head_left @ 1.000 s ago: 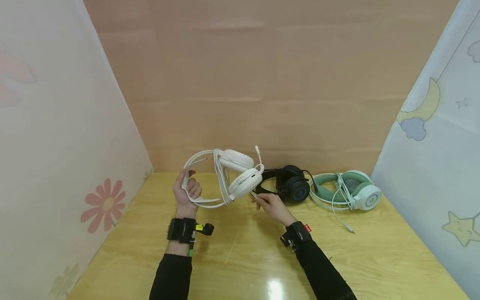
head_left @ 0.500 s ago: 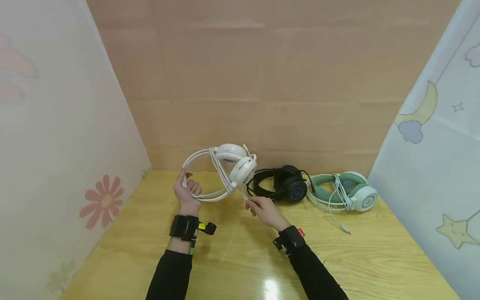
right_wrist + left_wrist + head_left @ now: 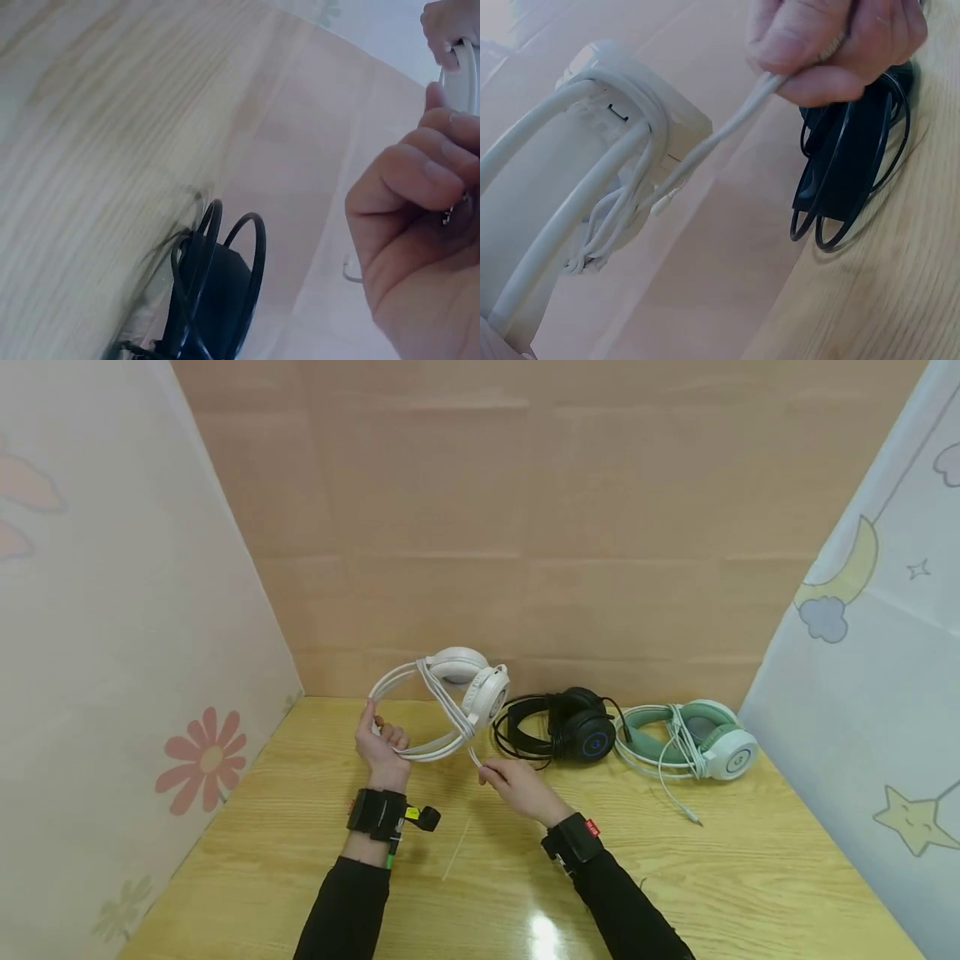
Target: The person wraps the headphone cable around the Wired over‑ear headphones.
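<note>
White headphones [image 3: 486, 695] are held up above the table, their headband gripped by my left hand [image 3: 384, 750]. A white cable [image 3: 718, 136] is wound several times across the headband near the ear cups. My right hand [image 3: 521, 789] pinches the free part of that cable, below and right of the ear cups. In the left wrist view the cable runs taut from the headphones to the right hand's fingers [image 3: 810, 45]. The right wrist view shows the right hand [image 3: 427, 217] with curled fingers; the cable inside them is mostly hidden.
Black headphones [image 3: 588, 735] with a black cable lie on the wooden table [image 3: 480, 877], right of the white ones. Farther right lie green and white headphones [image 3: 729, 753], their cable plug [image 3: 697, 820] trailing forward. A brown wall [image 3: 517, 527] stands behind, patterned panels on both sides.
The white headphones have turned and shifted slightly left, their boom microphone passing out of sight in the head view. My right hand has moved left and a little towards me, with the cable.
</note>
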`<act>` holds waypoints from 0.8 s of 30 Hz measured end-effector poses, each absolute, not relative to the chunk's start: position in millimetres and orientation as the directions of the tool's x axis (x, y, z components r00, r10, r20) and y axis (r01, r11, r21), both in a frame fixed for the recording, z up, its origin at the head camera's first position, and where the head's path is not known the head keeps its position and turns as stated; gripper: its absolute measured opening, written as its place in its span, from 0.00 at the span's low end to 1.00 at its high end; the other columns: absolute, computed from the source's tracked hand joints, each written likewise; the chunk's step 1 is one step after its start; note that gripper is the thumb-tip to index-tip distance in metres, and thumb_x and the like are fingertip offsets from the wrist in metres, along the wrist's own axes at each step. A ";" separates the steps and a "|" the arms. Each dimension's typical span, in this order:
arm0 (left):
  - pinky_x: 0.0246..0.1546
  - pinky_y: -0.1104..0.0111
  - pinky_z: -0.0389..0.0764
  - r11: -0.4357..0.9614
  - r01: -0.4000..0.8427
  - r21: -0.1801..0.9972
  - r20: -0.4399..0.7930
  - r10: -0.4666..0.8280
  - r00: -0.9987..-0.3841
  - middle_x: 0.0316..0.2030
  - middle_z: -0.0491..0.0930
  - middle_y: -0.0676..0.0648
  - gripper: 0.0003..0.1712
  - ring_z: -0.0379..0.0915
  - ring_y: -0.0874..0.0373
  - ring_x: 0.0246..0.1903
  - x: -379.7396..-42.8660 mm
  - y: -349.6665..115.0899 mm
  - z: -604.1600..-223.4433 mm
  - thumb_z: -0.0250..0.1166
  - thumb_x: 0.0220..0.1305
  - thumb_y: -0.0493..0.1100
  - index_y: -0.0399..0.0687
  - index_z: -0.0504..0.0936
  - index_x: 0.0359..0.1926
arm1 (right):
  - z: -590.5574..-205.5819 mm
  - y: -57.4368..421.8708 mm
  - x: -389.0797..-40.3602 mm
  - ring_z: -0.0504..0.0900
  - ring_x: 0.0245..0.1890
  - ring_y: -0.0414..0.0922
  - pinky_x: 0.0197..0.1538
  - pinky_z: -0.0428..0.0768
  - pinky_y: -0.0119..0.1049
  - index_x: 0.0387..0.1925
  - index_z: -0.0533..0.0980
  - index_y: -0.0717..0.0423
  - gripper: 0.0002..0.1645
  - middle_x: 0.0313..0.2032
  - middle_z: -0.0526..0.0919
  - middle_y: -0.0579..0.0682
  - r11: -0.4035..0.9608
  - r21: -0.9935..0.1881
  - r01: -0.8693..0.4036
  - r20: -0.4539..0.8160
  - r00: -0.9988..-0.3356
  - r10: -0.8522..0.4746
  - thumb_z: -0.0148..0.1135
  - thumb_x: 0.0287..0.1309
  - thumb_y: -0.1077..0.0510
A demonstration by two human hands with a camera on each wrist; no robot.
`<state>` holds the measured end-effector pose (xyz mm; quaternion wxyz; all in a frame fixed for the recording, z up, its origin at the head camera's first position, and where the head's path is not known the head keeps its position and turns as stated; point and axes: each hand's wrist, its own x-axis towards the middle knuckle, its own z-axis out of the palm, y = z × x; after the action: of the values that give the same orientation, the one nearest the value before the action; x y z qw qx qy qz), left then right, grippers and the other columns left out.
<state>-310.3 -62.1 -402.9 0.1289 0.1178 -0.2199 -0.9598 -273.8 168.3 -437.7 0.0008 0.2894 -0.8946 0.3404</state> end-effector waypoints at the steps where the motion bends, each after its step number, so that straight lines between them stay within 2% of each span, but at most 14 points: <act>1: 0.08 0.77 0.54 -0.871 0.193 0.453 -0.175 -0.299 -0.938 0.08 0.52 0.58 0.21 0.48 0.67 0.06 -310.2 -61.1 -403.1 0.62 0.67 0.51 0.50 0.60 0.25 | -437.1 167.2 -272.6 0.60 0.20 0.35 0.28 0.64 0.30 0.39 0.80 0.57 0.15 0.23 0.73 0.46 0.596 -0.604 -0.529 0.201 -0.825 -0.528 0.48 0.73 0.56; 6: 0.09 0.76 0.53 -0.860 0.195 0.472 -0.187 -0.313 -0.931 0.09 0.51 0.57 0.21 0.48 0.66 0.07 -310.2 -57.3 -404.7 0.61 0.67 0.51 0.51 0.59 0.26 | -433.1 163.7 -267.3 0.60 0.20 0.35 0.28 0.64 0.29 0.41 0.80 0.58 0.13 0.25 0.76 0.48 0.565 -0.594 -0.572 0.225 -0.793 -0.566 0.49 0.72 0.59; 14: 0.09 0.75 0.53 -0.779 0.258 0.572 -0.157 -0.412 -0.897 0.09 0.51 0.58 0.22 0.48 0.66 0.08 -312.3 -55.1 -407.7 0.64 0.65 0.49 0.49 0.60 0.25 | -429.7 165.0 -269.7 0.56 0.15 0.32 0.25 0.60 0.27 0.39 0.81 0.52 0.13 0.18 0.62 0.39 0.550 -0.588 -0.593 0.339 -0.798 -0.498 0.49 0.73 0.56; 17: 0.08 0.75 0.54 -0.722 0.302 0.623 -0.123 -0.472 -0.873 0.09 0.51 0.58 0.22 0.48 0.66 0.08 -312.2 -53.2 -409.0 0.64 0.65 0.47 0.50 0.60 0.22 | -431.9 164.8 -271.7 0.61 0.15 0.31 0.23 0.63 0.26 0.38 0.81 0.52 0.11 0.18 0.71 0.41 0.511 -0.619 -0.597 0.409 -0.800 -0.439 0.52 0.71 0.57; 20: 0.08 0.75 0.55 -0.667 0.322 0.672 -0.095 -0.509 -0.855 0.09 0.52 0.58 0.21 0.49 0.66 0.07 -312.6 -52.1 -410.5 0.64 0.65 0.46 0.50 0.62 0.21 | -433.8 162.3 -273.3 0.71 0.17 0.33 0.22 0.70 0.26 0.39 0.83 0.54 0.11 0.22 0.80 0.47 0.465 -0.658 -0.592 0.475 -0.806 -0.353 0.55 0.70 0.57; 22: 0.08 0.74 0.55 -0.646 0.311 0.697 -0.087 -0.507 -0.858 0.09 0.52 0.58 0.19 0.49 0.66 0.07 -314.0 -53.1 -412.3 0.66 0.63 0.45 0.49 0.65 0.22 | -435.9 159.9 -275.0 0.76 0.18 0.35 0.22 0.73 0.27 0.41 0.83 0.57 0.11 0.24 0.83 0.52 0.435 -0.681 -0.589 0.501 -0.808 -0.310 0.56 0.69 0.57; 24: 0.08 0.74 0.55 -0.636 0.284 0.717 -0.089 -0.488 -0.868 0.09 0.52 0.58 0.16 0.48 0.66 0.07 -315.9 -55.8 -415.0 0.67 0.62 0.45 0.47 0.69 0.25 | -438.3 157.4 -276.3 0.77 0.16 0.36 0.19 0.74 0.28 0.42 0.83 0.58 0.12 0.24 0.83 0.56 0.400 -0.712 -0.577 0.497 -0.817 -0.293 0.57 0.68 0.55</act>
<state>-315.9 -55.8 -415.0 0.2161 0.1385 -0.3679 -0.8937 -276.3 157.4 -438.3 0.1481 0.2641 -0.8235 0.4797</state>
